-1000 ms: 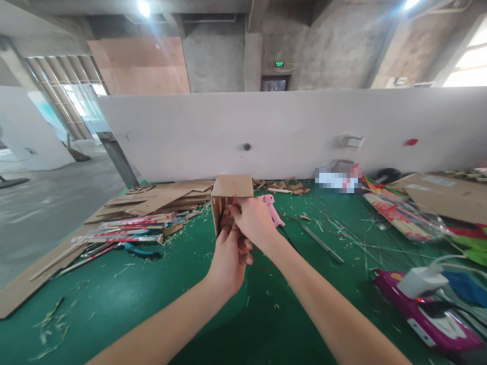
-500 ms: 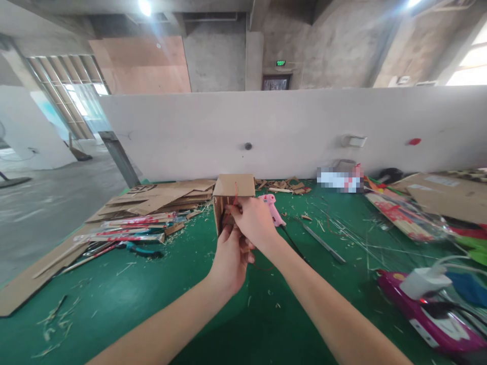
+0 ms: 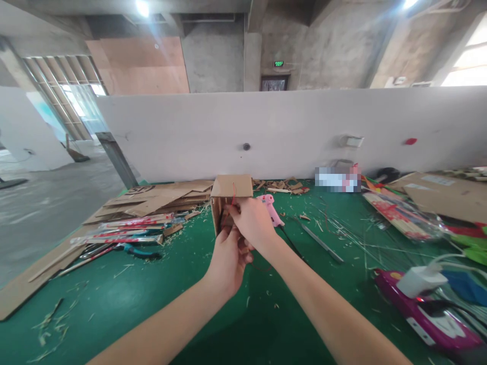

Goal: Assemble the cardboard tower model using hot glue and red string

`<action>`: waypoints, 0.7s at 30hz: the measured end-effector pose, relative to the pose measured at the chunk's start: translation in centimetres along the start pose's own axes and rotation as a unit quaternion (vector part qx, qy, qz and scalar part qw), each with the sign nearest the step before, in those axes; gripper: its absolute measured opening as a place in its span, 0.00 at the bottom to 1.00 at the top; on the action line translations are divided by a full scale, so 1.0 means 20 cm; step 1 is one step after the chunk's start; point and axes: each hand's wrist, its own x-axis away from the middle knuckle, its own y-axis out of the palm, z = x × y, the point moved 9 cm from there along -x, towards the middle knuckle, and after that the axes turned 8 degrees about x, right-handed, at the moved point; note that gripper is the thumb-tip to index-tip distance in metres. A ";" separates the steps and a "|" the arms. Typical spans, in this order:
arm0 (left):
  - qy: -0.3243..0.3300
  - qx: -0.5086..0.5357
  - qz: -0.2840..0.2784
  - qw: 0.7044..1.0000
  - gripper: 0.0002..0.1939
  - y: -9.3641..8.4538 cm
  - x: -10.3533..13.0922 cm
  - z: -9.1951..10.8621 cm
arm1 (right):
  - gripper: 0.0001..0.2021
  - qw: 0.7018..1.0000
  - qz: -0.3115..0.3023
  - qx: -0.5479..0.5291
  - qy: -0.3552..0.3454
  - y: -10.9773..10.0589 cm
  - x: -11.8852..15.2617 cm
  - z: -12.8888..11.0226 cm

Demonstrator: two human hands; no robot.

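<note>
A small cardboard box (image 3: 232,186) stands in the middle of the green table, its open side toward me. A thin red string (image 3: 234,190) comes through its top panel and hangs down the front edge. My right hand (image 3: 253,223) reaches to the opening with thumb and forefinger pinched at the string's lower end. Just below and to the left, my left hand (image 3: 226,261) is closed at the opening, its fingers curled against the right hand's. What the left fingers hold is hidden. Behind my right hand lies a pink glue gun (image 3: 272,209).
Flat cardboard sheets (image 3: 163,195), packaged sticks (image 3: 125,233) and teal-handled pliers (image 3: 139,251) lie left. A metal rod (image 3: 323,243) and a purple power strip (image 3: 422,309) with plugs are right. A white partition (image 3: 182,132) borders the table's back; cardboard scraps (image 3: 281,185) lie along it.
The view has shifted slightly. Both hands stay at the box opening in nearly the same pose, with only tiny finger movement.
</note>
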 end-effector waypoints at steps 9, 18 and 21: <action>-0.064 -0.260 -0.055 0.962 0.05 0.00 0.03 0.03 | 0.10 1.000 -0.016 -0.018 -0.016 0.00 -0.02 0.02; -0.109 -0.558 -0.342 0.748 0.12 0.16 0.23 0.38 | 0.10 0.998 -0.016 -0.036 -0.042 0.00 -0.03 0.01; 0.131 -0.464 -0.288 0.827 0.12 0.18 0.10 0.76 | 0.10 0.998 -0.025 -0.041 -0.038 0.00 -0.03 0.01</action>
